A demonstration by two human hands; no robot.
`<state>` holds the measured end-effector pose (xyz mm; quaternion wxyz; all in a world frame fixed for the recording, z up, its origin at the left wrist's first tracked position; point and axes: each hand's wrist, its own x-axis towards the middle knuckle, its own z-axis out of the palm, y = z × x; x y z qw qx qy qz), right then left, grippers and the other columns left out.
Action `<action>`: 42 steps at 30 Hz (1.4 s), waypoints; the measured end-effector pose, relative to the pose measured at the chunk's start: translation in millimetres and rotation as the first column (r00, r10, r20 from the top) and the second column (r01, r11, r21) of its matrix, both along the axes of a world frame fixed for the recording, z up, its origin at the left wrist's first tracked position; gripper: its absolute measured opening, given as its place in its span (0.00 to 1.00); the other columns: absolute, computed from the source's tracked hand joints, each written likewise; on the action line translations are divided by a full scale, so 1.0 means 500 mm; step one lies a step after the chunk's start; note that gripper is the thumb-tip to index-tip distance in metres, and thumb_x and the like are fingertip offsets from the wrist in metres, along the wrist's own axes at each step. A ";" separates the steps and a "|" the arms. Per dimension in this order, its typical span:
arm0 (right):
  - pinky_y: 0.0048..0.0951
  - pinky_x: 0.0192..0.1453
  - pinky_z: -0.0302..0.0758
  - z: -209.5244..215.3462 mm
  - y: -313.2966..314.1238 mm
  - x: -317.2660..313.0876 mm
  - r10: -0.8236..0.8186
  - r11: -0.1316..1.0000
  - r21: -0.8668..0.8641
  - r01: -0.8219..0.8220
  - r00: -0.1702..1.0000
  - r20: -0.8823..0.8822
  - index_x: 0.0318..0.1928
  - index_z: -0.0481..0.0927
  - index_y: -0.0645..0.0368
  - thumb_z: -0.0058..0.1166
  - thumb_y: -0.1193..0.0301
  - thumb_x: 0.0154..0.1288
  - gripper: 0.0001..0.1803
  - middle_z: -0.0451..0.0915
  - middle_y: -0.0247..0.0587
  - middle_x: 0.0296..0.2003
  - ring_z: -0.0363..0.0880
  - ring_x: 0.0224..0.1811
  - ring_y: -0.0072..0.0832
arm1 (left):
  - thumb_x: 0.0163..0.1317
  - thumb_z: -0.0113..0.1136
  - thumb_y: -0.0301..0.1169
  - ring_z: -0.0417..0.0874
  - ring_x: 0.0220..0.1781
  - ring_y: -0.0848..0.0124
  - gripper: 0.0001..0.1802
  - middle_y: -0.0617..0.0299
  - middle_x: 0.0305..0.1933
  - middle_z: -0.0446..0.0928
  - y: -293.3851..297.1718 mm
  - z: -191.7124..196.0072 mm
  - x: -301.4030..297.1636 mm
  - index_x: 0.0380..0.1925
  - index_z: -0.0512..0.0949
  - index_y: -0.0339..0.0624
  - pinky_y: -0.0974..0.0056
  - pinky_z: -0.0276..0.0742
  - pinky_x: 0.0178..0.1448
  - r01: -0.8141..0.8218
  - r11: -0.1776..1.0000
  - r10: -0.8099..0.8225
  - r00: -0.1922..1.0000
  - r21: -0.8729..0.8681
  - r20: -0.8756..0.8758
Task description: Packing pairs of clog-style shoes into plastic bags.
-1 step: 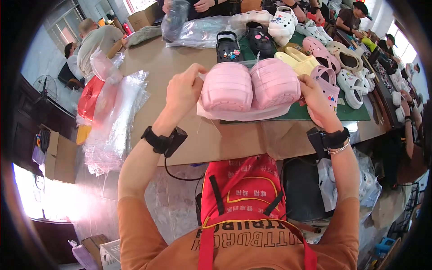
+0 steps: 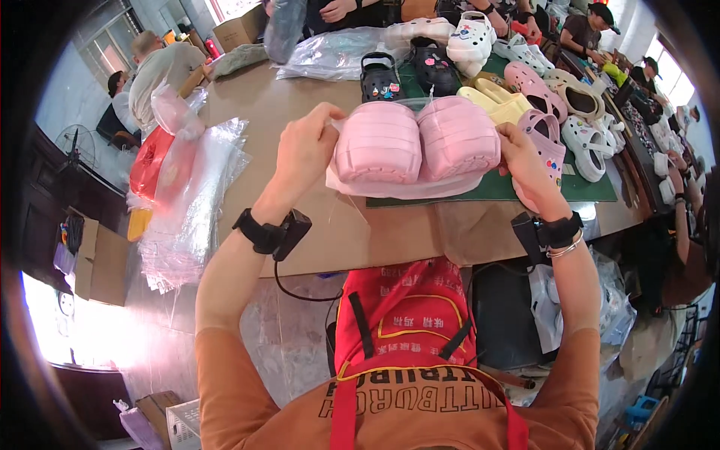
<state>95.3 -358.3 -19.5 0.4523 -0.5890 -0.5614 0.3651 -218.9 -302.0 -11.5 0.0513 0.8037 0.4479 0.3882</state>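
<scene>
Pink clogs [image 2: 377, 142] are pinched by left fingers [image 2: 326, 122] and right fingers [image 2: 513, 138] over a crowded workroom's brown table [image 2: 292, 191].

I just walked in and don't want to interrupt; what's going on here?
A person holds a pair of pink clogs, apparently in clear plastic, between the left hand and right hand above the table. More clogs lie beyond, on and around a green mat. Clear bags lie at the table's left.
</scene>
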 end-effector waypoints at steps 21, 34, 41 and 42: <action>0.20 0.21 0.70 0.065 0.025 0.038 0.280 0.946 -0.260 -0.194 0.892 0.353 0.43 0.70 0.66 0.43 0.73 0.56 0.14 0.75 0.37 0.25 0.73 0.20 0.21 | 0.53 0.44 0.26 0.75 0.25 0.75 0.15 0.54 0.31 0.76 0.040 0.065 0.020 0.39 0.74 0.33 0.70 0.71 0.27 0.064 0.933 -0.084 0.996 -0.355 -0.040; 0.19 0.30 0.67 0.125 0.059 0.041 0.022 0.987 0.163 0.004 0.987 -0.157 0.38 0.70 0.55 0.48 0.68 0.57 0.09 0.70 0.29 0.28 0.70 0.29 0.16 | 0.60 0.43 0.30 0.68 0.18 0.82 0.12 0.66 0.23 0.71 0.020 0.155 0.007 0.39 0.73 0.36 0.75 0.63 0.21 0.222 0.952 -0.083 0.848 -0.209 0.523; 0.19 0.35 0.70 0.228 0.179 0.113 0.096 0.957 0.286 -0.046 0.982 -0.165 0.41 0.73 0.56 0.48 0.68 0.58 0.11 0.73 0.29 0.31 0.72 0.32 0.17 | 0.57 0.44 0.28 0.75 0.27 0.76 0.14 0.61 0.29 0.74 0.139 0.252 -0.026 0.42 0.73 0.36 0.72 0.72 0.32 0.297 0.938 -0.152 0.814 -0.178 0.561; 0.19 0.36 0.70 0.249 0.188 0.110 0.076 0.950 0.308 -0.046 0.994 -0.084 0.41 0.73 0.56 0.48 0.68 0.58 0.11 0.74 0.29 0.31 0.72 0.34 0.17 | 0.57 0.43 0.27 0.77 0.30 0.75 0.14 0.60 0.31 0.75 0.149 0.265 -0.025 0.42 0.73 0.36 0.71 0.74 0.36 0.321 0.927 -0.161 0.807 -0.193 0.569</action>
